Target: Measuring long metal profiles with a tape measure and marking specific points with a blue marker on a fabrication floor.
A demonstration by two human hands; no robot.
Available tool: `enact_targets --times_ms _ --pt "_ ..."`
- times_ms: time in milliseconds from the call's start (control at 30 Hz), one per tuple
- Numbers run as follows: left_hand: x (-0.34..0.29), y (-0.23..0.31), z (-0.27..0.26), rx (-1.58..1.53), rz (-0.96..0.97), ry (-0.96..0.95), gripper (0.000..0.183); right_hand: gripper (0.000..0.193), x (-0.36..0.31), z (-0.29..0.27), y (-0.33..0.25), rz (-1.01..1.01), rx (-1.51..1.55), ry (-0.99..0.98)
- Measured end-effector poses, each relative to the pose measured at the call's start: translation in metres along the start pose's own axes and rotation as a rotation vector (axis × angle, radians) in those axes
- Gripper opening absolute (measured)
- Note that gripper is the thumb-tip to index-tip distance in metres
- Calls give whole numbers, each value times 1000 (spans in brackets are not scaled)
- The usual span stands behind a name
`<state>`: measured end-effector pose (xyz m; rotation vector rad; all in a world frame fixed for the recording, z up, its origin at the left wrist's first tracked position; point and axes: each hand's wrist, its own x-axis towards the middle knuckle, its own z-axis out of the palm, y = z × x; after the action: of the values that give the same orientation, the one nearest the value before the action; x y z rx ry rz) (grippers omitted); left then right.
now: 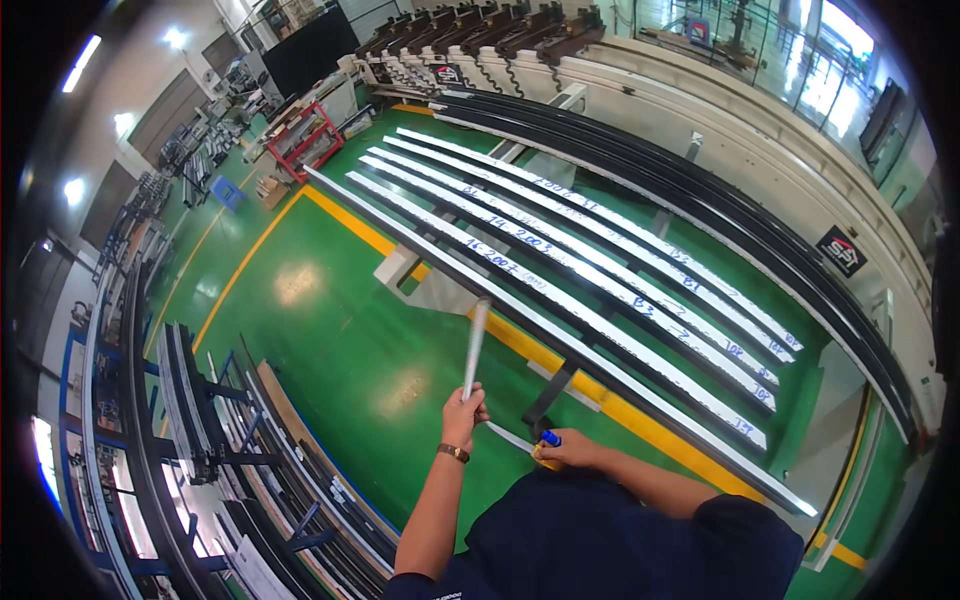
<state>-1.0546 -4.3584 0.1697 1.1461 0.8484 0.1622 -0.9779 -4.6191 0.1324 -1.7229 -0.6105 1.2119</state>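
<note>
My left hand [465, 415], with a watch on its wrist, is closed around the pulled-out blade [476, 350] of a tape measure. The blade's far end points up toward the machine's front edge. Lower down, the blade runs from my left hand to the yellow tape measure case [545, 458] gripped in my right hand [572, 449]. A blue marker-like piece [551, 438] also shows at that hand's fingers; whether it is a separate pen is unclear. Beyond my hands, several long white-topped strips [560, 265] with blue handwriting lie side by side on supports.
A long cream machine [680, 110] with black rails [640, 170] stands behind the strips. Racks of long profiles [190, 400] fill the left side. A red cart [305, 140] and a blue stool [227, 192] stand farther back. Yellow lines [250, 265] cross the green floor [340, 320].
</note>
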Motion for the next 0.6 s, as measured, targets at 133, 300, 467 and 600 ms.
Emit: enact_targets --times_ms 133,300,467,600 --pt "12 17 -21 -198 0 74 24 43 46 -5 -26 -26 -67 -46" --pt "30 29 -38 -198 54 92 29 44 90 -19 -44 -108 -83 -18" --pt "35 31 -5 -228 -51 15 40 44 114 -34 -61 -96 -35 -12" --pt "46 38 4 -155 -119 -107 50 41 130 -35 -72 -87 105 24"
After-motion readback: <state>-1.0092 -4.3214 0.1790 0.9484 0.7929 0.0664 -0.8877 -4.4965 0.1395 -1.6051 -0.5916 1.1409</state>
